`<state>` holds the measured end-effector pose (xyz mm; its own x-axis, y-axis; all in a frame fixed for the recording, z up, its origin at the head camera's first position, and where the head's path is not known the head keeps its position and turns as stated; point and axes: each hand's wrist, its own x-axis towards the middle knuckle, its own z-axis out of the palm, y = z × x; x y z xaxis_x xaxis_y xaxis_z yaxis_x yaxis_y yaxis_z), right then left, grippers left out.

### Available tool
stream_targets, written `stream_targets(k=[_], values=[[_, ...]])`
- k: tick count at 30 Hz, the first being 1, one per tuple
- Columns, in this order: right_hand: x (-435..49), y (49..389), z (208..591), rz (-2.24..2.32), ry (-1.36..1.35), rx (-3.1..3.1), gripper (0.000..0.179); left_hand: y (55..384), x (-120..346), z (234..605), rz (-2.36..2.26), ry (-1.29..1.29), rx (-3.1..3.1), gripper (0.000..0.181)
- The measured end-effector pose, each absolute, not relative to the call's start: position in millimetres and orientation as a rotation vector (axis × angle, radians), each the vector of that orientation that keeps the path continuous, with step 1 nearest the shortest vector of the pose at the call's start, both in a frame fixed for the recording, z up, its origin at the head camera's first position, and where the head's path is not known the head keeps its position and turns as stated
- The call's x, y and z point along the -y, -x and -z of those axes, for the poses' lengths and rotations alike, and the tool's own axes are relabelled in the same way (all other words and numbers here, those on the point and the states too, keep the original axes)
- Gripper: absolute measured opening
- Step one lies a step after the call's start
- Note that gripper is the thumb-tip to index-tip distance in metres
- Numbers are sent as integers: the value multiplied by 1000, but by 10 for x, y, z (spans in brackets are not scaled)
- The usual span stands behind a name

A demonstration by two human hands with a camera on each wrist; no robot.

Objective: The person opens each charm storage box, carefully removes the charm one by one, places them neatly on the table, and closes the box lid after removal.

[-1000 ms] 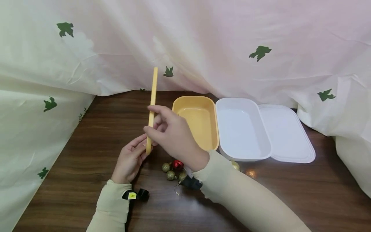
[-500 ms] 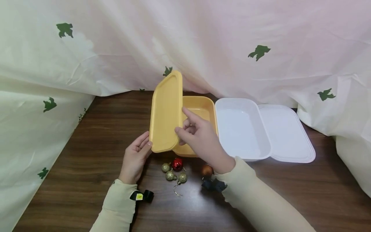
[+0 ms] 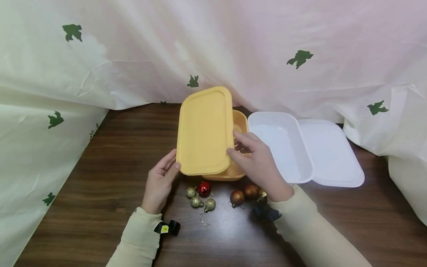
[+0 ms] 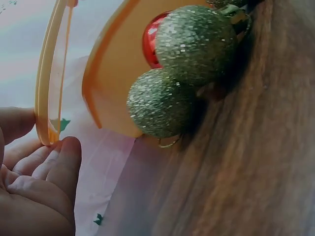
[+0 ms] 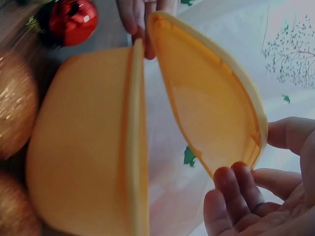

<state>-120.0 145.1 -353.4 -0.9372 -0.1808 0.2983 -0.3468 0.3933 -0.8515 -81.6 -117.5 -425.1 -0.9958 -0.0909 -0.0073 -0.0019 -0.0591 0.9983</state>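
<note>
Both hands hold a yellow lid by its opposite edges, tilted above the yellow box. My left hand pinches the lid's near left corner between thumb and fingers. On the other side my right hand grips the right edge, thumb on top and fingertips underneath. In the right wrist view a gap shows between the lid's underside and the box rim. The lid covers much of the box's opening in the head view.
Right of the yellow box stands a white box, with a white lid beside it. In front lie a red bauble, several glittery gold baubles and copper baubles. A draped cloth hangs behind the table.
The lid has turned from edge-on to showing its broad face and moved right over the yellow box. Both hands shifted right with it, the right hand farther.
</note>
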Motion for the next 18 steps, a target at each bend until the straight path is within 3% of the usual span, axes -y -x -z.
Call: stream_targets(k=[18], values=[[-1743,1231,3762,-1470,-259,2656,43,858,1051,4327,2169,-12,2272,47]])
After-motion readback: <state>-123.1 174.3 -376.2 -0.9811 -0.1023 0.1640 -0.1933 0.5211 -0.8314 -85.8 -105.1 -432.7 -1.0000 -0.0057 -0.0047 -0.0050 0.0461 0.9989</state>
